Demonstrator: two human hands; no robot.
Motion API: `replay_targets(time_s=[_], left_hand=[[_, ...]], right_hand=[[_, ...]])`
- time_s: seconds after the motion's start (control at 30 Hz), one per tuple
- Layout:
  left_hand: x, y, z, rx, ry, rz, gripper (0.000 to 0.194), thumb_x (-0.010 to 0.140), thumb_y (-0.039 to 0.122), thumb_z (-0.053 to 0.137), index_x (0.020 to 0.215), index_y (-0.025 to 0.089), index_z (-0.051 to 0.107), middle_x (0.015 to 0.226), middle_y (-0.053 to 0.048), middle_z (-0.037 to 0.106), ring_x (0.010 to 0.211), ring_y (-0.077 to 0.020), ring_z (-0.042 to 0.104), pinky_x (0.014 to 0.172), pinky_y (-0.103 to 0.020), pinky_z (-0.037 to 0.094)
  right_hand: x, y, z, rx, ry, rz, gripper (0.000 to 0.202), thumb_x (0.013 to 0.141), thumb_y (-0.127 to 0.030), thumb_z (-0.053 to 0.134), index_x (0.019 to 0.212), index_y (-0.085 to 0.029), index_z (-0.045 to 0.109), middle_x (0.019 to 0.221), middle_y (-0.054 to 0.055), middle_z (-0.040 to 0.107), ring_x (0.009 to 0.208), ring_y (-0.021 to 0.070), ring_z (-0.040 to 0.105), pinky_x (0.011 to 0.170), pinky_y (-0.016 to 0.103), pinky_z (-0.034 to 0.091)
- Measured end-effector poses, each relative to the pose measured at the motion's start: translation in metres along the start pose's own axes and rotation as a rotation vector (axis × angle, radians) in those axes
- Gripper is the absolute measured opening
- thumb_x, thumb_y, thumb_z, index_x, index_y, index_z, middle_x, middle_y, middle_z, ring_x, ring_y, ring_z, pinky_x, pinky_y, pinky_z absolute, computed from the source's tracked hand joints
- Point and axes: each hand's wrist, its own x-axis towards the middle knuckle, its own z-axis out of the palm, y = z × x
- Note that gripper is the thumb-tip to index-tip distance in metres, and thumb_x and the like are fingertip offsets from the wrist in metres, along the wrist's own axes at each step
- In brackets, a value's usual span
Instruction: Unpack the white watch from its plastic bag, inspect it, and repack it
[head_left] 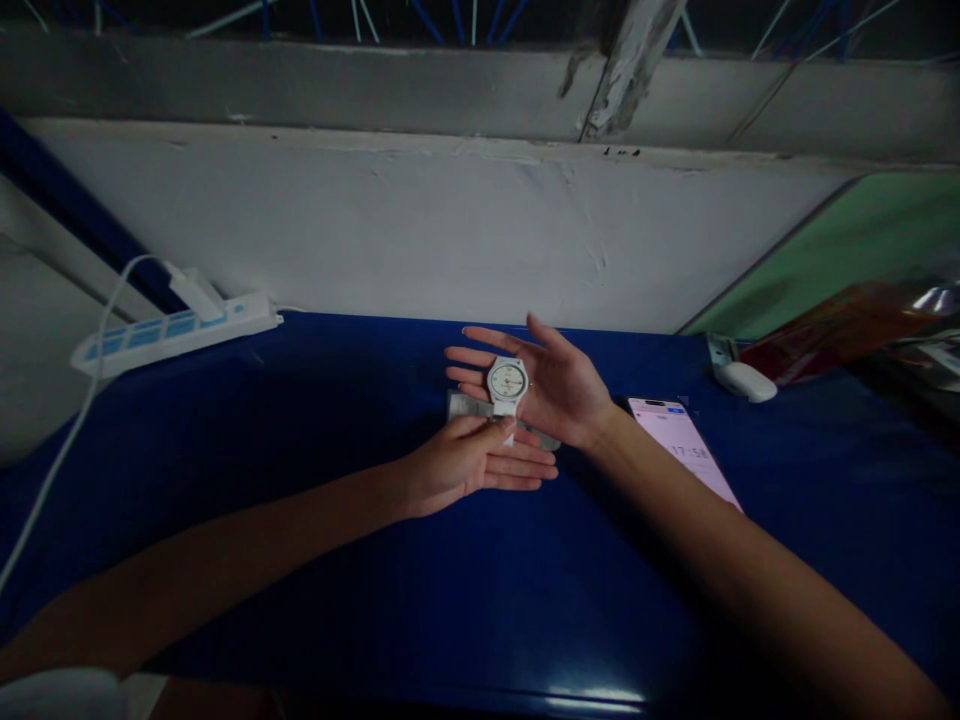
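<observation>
A white wristwatch [508,381] with a round pale dial faces up in the middle of the head view. My left hand [480,455] pinches its lower strap between thumb and fingers. Behind the watch, my right hand [559,385] is palm up with fingers stretched out; the watch lies against its palm and finger bases. A greyish, partly see-through flat item [463,404] shows beneath the hands, mostly covered, and I cannot make out its kind.
On the blue table [337,590] a lit phone [686,445] lies beside my right forearm. A white mouse [744,381] and a blurred reddish package [832,330] are at the right. A white power strip [180,330] with a plugged-in cable stands at the left, by the wall [420,220].
</observation>
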Motion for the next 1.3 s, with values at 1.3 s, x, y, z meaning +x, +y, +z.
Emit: replay_targets(time_s=[1.3], left_hand=[[-0.026, 0.061, 0.001, 1.49, 0.3, 0.585, 0.014, 0.088, 0.024, 0.06, 0.079, 0.015, 0.065, 0.07, -0.003, 0.062, 0.068, -0.017, 0.06, 0.075, -0.031, 0.045]], right_hand=[[-0.028, -0.025, -0.004, -1.325, 0.027, -0.63, 0.03, 0.099, -0.037, 0.052, 0.11, -0.023, 0.075, 0.11, 0.004, 0.076, 0.103, 0.0229, 0.068, 0.094, 0.036, 0.046]])
